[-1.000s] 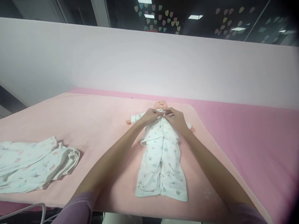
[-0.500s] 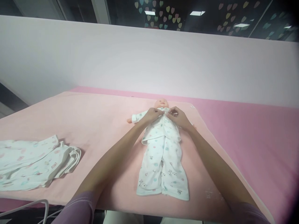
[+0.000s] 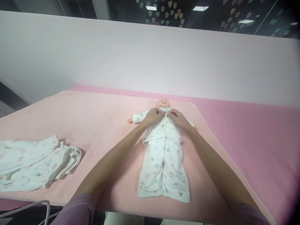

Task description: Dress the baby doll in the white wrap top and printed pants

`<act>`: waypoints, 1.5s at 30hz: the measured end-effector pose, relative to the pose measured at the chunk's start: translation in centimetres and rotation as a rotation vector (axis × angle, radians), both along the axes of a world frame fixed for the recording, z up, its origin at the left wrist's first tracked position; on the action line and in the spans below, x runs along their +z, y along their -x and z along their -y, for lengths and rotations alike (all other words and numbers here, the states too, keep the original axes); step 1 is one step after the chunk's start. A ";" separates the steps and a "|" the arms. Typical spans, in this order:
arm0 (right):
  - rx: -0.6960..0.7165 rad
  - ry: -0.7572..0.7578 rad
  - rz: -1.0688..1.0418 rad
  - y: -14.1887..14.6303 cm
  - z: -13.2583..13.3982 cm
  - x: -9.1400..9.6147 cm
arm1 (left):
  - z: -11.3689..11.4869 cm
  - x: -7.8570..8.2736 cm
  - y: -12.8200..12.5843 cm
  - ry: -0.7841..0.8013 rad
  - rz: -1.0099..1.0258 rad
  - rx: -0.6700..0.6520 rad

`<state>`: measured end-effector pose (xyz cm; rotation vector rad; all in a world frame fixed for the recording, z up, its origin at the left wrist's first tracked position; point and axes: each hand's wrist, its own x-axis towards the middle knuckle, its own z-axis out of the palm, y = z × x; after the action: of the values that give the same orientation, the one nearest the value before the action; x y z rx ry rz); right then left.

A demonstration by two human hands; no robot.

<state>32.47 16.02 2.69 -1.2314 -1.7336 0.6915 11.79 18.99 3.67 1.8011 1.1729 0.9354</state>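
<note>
A baby doll [image 3: 162, 103] lies on its back, dressed in a white printed shirt [image 3: 157, 132] and matching pants [image 3: 156, 168]. Over the doll's upper chest, my left hand [image 3: 155, 116] pinches the shirt's front edge from the left. Opposite it, my right hand [image 3: 177, 117] is closed with its fingertips on the other side of the front opening. A small white button or snap seems to sit between my fingertips, too small to make out clearly. The doll's left-side sleeve [image 3: 139, 117] stretches out flat; my right hand and forearm partly cover the other sleeve.
A folded white printed cloth [image 3: 30, 165] lies at the left of the pale pink mat [image 3: 100, 115]. Brighter pink padding [image 3: 253, 134] shows to the right. A white wall panel [image 3: 150, 59] stands behind. A white cable [image 3: 35, 204] loops at the lower left.
My right hand's fingers have lowered and drawn in closer to the shirt's front edge, nearer my left fingertips. The view has tilted slightly; the doll and the folded cloth lie as before.
</note>
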 end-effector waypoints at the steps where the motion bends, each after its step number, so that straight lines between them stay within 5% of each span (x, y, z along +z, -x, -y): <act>1: -0.026 -0.036 0.038 -0.3 -0.3 0.0 | -0.2 0.1 0.2 -0.030 -0.035 0.010; 5: -0.082 -0.136 0.131 -1.7 -3.1 0.5 | -2.0 0.9 1.1 -0.167 -0.139 0.058; 10: 0.076 -0.076 0.250 -2.8 -6.5 1.6 | -4.2 1.2 1.1 -0.337 -0.222 -0.020; 19: 0.041 -0.033 -0.034 -0.9 -5.9 0.7 | -4.9 0.9 1.0 -0.411 -0.200 -0.124; 32: -0.033 -0.029 -0.078 -0.4 -6.1 0.1 | -3.5 1.2 0.3 -0.117 0.007 -0.069; 40: 0.143 0.144 -0.089 -1.9 -5.5 1.0 | -4.3 0.4 0.2 -0.018 0.066 -0.066; 45: 0.139 0.119 -0.091 -1.9 -5.6 0.9 | -4.4 0.3 0.0 0.069 0.103 -0.084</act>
<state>34.38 21.63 3.61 -1.1478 -1.7345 0.9305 11.77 23.39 3.96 1.7130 1.0452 0.9175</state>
